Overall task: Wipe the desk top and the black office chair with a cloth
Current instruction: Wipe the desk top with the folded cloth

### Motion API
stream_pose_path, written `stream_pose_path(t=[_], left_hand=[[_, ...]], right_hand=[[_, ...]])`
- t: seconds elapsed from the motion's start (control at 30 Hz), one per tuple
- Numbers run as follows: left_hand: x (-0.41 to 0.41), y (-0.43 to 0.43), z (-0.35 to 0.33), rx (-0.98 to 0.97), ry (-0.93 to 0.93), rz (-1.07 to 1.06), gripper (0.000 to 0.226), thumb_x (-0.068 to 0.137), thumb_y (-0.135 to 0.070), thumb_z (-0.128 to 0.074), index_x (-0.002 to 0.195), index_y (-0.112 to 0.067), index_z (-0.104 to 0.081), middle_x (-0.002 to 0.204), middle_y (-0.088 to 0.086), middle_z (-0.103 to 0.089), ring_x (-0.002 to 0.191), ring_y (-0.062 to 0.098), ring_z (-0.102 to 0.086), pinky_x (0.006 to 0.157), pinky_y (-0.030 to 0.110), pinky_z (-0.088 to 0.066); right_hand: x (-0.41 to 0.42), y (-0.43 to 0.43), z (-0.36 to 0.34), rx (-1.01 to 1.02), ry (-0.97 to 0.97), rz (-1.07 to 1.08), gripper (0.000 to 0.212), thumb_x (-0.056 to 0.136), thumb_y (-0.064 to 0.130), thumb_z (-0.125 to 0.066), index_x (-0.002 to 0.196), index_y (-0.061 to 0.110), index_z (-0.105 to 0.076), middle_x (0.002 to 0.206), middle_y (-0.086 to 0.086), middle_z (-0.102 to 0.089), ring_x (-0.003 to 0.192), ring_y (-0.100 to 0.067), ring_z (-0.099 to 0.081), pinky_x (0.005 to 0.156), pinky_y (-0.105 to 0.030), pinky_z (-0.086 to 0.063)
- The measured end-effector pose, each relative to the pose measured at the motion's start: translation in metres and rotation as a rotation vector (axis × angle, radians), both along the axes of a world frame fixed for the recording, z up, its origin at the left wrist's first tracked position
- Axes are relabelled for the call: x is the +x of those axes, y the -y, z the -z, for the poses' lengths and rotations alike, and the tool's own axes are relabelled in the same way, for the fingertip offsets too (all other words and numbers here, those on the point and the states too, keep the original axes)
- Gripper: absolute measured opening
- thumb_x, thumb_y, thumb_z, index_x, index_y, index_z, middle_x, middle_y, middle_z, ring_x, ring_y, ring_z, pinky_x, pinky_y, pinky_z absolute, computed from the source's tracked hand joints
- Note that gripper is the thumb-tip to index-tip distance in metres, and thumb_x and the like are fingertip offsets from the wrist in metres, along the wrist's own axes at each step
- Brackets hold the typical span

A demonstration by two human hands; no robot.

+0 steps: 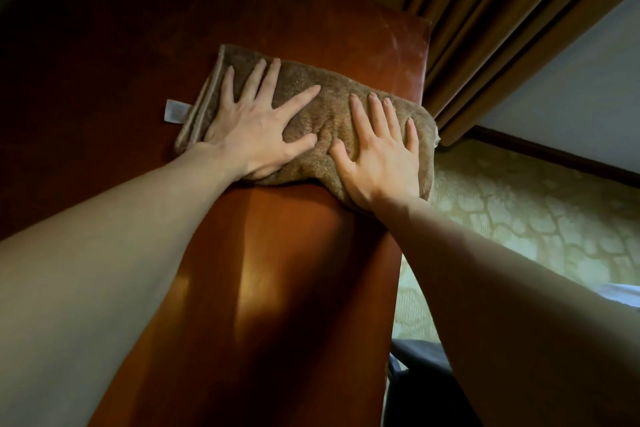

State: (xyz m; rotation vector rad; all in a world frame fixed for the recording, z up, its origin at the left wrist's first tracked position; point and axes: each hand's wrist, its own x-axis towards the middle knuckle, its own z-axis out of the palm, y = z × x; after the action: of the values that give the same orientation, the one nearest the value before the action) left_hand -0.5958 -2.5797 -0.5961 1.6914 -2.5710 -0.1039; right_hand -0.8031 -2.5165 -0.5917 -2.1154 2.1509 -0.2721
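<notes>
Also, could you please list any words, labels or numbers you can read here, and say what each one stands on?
No text here is legible.
The white tag at the left end of the brown cloth: any print on it is too small and blurred to read.
The desk top and the curtain: no writing shows.

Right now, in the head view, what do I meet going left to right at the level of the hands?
cloth's white tag → left hand → right hand → curtain → wall
</notes>
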Motion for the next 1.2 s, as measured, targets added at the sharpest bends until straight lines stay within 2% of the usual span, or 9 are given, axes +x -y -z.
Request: stream_pose_path(t=[0.77,1.2], left_hand=[[-0.025,0.087,-0.004,0.022,0.033,0.027,0.087,0.075,-0.087,-0.003,0.156,-0.057,0.000,0.172,0.014,0.003,0.159,0.031,0.005,0.123,0.065,0.003],[-0.023,0.076,-0.005,0.053,0.047,-0.001,0.092,0.068,-0.089,0.004,0.156,-0.059,0.004,0.172,0.011,0.009,0.158,0.028,0.011,0.123,0.063,0.008]], right_hand=[[-0.022,0.084,0.006,-0.012,-0.006,0.033,0.079,0.093,0.068,-0.019,0.164,0.036,-0.015,0.173,0.000,-0.011,0.160,-0.016,-0.001,0.129,-0.049,0.003],[-0.020,0.069,0.002,0.012,-0.051,-0.017,0.071,0.102,0.062,-0.020,0.165,0.033,-0.007,0.174,0.000,-0.002,0.160,-0.017,0.007,0.128,-0.052,0.006]])
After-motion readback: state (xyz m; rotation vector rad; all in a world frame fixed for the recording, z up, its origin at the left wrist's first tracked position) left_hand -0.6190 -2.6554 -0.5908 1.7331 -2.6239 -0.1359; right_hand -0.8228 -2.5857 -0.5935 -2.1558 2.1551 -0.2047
